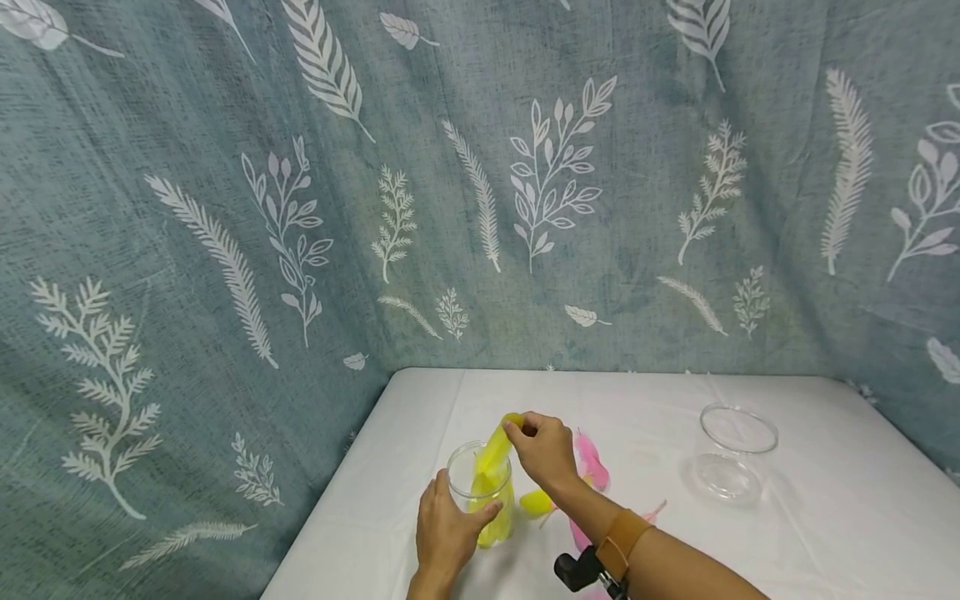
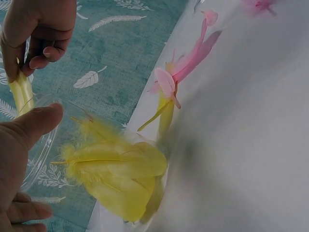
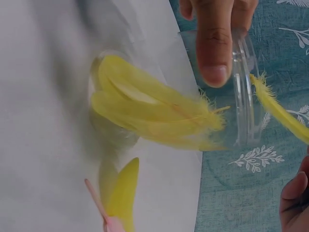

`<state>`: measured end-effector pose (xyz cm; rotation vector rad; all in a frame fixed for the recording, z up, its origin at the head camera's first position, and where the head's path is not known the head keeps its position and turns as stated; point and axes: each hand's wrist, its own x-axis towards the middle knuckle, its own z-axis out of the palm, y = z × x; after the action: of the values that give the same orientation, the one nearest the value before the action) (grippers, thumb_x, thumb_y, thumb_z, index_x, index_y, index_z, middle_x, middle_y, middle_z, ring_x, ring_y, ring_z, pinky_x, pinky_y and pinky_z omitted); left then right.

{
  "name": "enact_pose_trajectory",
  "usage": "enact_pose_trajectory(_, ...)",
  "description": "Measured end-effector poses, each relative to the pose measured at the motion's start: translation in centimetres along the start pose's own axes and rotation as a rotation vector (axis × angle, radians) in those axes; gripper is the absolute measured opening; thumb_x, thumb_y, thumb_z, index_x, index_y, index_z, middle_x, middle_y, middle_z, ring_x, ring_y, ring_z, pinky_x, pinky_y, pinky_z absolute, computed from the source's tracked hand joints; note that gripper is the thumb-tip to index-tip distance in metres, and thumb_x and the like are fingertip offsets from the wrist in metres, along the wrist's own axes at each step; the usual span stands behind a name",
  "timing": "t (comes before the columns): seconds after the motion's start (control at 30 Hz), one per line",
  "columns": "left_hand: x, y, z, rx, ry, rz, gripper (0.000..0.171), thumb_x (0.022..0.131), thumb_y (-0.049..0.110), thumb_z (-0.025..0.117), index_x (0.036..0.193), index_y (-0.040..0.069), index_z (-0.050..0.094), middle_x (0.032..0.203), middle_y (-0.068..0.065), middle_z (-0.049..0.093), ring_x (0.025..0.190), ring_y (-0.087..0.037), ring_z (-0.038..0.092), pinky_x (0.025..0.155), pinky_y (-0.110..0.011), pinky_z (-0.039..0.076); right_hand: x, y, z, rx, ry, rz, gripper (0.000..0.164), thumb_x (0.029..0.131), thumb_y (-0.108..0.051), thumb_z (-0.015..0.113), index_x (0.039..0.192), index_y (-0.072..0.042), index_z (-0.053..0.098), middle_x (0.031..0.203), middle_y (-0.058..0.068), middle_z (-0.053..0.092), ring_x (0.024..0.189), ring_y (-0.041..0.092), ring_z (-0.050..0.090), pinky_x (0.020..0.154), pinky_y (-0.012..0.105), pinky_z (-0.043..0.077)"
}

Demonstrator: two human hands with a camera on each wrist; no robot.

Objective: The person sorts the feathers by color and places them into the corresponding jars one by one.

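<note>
My left hand (image 1: 447, 529) grips a clear jar (image 3: 245, 92) near its rim, with the thumb on the near side. Several yellow feathers (image 2: 120, 174) lie inside it, quill ends toward the mouth. Above that mouth, my right hand (image 1: 546, 450) pinches one end of another yellow feather (image 3: 282, 113); its other end hangs at the rim. On the table beside the jar, a loose yellow feather (image 1: 536, 502) lies against pink feathers (image 2: 188, 63). My right forearm partly covers this loose group in the head view.
A second clear round container (image 1: 727, 479) stands at the right on the white-covered table (image 1: 840, 500). A leaf-patterned blue-green curtain (image 1: 465, 208) hangs behind and to the left. Another pink feather (image 2: 258, 6) shows at the top of the left wrist view.
</note>
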<state>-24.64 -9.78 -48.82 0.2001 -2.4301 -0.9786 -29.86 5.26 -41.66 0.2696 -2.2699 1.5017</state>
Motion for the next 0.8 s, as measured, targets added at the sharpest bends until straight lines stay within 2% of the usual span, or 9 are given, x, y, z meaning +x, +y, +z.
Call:
enact_pose_trajectory(0.37,0.0,0.0,-0.1,0.003,-0.01,0.003,0.099,0.058,0.047,0.09,0.13,-0.007,0.05,0.118,-0.022,0.058,0.107,-0.037,0.056,0.087,-0.051,0.047,-0.9,0.8,0.9,-0.063,-0.075,-0.007,0.012,0.089,-0.016,0.071,0.084,-0.006,0.074,0.066,-0.004,0.061,0.059,0.012,0.055,0.055,0.027,0.049)
enact_pose_trajectory(0.8,0.2,-0.2,-0.1,-0.005,0.011,0.053,0.09,0.058,0.046,0.09,0.123,-0.005,0.054,0.103,-0.014,0.061,0.095,-0.03,0.059,0.079,-0.046,0.05,-1.2,0.8,1.3,-0.131,-0.152,-0.056,0.01,0.088,-0.014,0.071,0.081,-0.008,0.074,0.066,-0.006,0.061,0.059,0.01,0.053,0.054,0.027,0.048)
